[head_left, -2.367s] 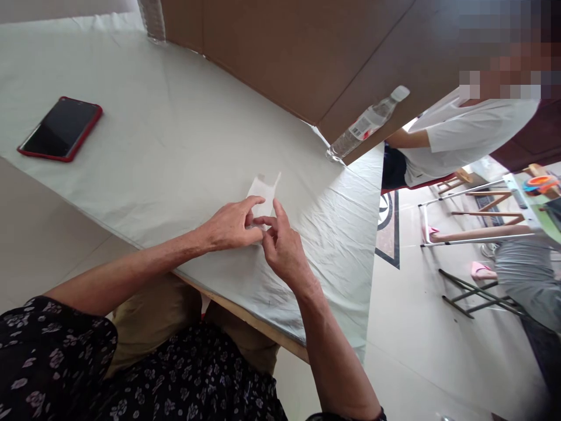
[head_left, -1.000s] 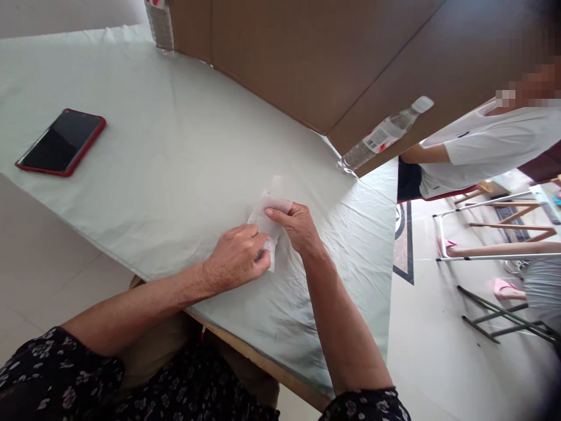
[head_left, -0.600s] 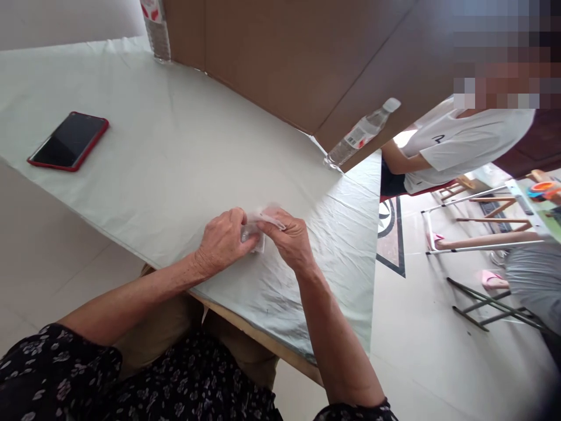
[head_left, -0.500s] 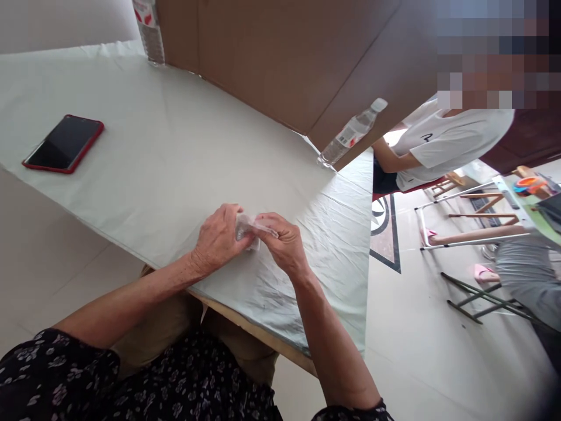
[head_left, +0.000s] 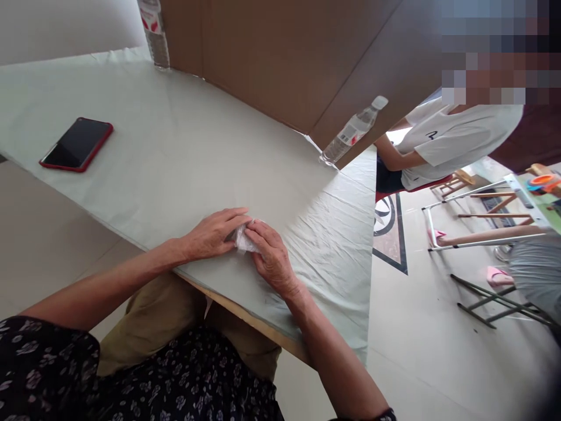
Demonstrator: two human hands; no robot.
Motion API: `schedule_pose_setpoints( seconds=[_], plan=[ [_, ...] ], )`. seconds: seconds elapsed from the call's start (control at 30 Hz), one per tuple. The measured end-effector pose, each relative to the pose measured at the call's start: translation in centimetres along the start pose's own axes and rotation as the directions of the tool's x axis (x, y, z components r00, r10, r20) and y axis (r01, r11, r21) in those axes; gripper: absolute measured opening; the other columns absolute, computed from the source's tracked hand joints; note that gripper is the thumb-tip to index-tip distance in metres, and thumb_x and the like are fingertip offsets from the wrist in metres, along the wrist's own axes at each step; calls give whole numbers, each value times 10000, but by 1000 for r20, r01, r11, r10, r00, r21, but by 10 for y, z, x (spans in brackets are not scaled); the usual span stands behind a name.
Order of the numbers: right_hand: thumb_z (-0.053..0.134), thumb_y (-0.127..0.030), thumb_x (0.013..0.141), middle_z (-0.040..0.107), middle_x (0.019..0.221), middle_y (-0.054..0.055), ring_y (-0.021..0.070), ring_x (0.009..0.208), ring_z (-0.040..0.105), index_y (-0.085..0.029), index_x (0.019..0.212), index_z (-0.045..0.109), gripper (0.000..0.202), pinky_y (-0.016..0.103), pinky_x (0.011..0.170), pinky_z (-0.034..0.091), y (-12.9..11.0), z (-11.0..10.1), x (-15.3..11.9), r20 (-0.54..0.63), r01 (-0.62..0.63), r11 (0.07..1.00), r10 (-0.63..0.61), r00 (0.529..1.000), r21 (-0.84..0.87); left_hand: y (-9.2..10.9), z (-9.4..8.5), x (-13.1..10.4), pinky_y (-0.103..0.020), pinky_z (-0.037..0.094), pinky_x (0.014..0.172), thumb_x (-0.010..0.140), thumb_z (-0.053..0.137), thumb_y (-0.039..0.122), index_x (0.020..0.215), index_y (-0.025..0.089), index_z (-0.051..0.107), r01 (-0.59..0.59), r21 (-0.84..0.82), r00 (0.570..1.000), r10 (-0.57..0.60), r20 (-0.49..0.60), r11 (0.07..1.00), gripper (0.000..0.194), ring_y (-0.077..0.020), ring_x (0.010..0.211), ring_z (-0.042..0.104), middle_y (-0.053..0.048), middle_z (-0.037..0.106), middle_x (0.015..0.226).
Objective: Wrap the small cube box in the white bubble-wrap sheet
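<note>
A small crumpled bundle of clear plastic lies between my hands, low over the covered table near its front edge. My right hand is closed on the bundle from the right, its fingers bent over the top. On the other side, my left hand curves around the bundle's left side, fingers and thumb apart, with its fingertips close to the plastic. What the bundle contains, if anything, cannot be made out.
A phone in a red case lies at the left. A large brown board stands at the back, with a bottle at its right and another bottle at its left. A person in a white shirt sits beyond.
The plastic has been gathered into a more compact bundle. My left hand has loosened and spread its fingers; my right hand has folded over the plastic. The camera view has shifted slightly.
</note>
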State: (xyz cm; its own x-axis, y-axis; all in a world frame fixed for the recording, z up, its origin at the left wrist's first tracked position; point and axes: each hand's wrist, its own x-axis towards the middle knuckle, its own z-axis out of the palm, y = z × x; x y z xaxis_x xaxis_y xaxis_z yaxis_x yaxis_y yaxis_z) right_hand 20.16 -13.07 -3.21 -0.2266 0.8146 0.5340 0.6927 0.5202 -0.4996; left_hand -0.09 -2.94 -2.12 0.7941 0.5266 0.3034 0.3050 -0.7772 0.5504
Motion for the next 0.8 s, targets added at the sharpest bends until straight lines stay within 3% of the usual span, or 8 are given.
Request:
schedule_pose_setpoints(
  seconds=[0.1,0.2,0.27,0.4,0.5,0.6,0.7,0.8],
  plan=[
    [546,-71,864,656,1386,96,261,1383,545,-285,1347,630,535,494,1166,440,3,-8,10,41,-89,995,87,995,52,1,1,12,-365,517,1026,809,543,159,1288,162,612,28,-109,998,-34,-52,994,483,-225,1225,622,-128,657,1337],
    [703,-262,853,630,1419,94,278,1359,560,-296,1425,551,593,496,1160,438,12,-19,28,117,-251,956,235,965,149,0,-7,32,-265,524,737,772,589,260,1092,174,689,199,-243,978,-208,-12,949,346,-162,821,658,-40,728,1015],
    [806,-393,770,571,1483,110,297,1352,557,-280,1491,467,805,496,1144,448,24,-21,41,170,-353,908,319,932,227,-4,-13,47,-253,434,601,787,597,350,827,177,671,345,-241,938,-344,46,907,193,-135,648,558,4,662,765],
    [823,-506,714,642,1367,144,273,1152,671,-223,1547,356,996,459,1031,526,48,-15,65,229,-521,741,469,853,423,-16,-18,71,-280,335,557,795,560,423,574,195,487,421,-139,905,-426,-6,896,326,-148,630,480,-3,542,637],
    [806,-548,713,724,1203,110,244,991,729,-218,1577,270,1069,418,920,572,57,-12,77,308,-620,572,551,775,537,-22,-19,77,-283,441,653,821,547,466,737,178,606,371,-423,924,-374,79,827,306,-183,767,597,-30,644,765],
    [824,-544,682,744,1160,99,244,978,736,-204,1552,304,1069,399,901,572,61,-11,82,327,-648,496,587,741,577,-23,-17,77,-336,520,853,782,613,402,1163,150,620,352,-733,926,-329,183,582,457,-225,1004,675,-76,728,1028],
    [820,-518,693,732,1192,106,231,1006,715,-199,1493,388,963,380,916,557,64,-6,80,264,-619,502,607,750,604,-25,-13,76,-373,514,946,728,654,298,1367,108,496,394,-787,889,-413,196,475,685,-249,1127,667,-147,714,1186],
    [797,-538,714,700,1230,104,201,931,702,-210,1454,432,888,349,842,562,66,2,74,177,-579,532,623,762,618,-27,-8,76,-389,529,940,756,641,287,1444,86,424,416,-771,866,-469,175,481,749,-265,1155,666,-188,691,1255]
  ],
)
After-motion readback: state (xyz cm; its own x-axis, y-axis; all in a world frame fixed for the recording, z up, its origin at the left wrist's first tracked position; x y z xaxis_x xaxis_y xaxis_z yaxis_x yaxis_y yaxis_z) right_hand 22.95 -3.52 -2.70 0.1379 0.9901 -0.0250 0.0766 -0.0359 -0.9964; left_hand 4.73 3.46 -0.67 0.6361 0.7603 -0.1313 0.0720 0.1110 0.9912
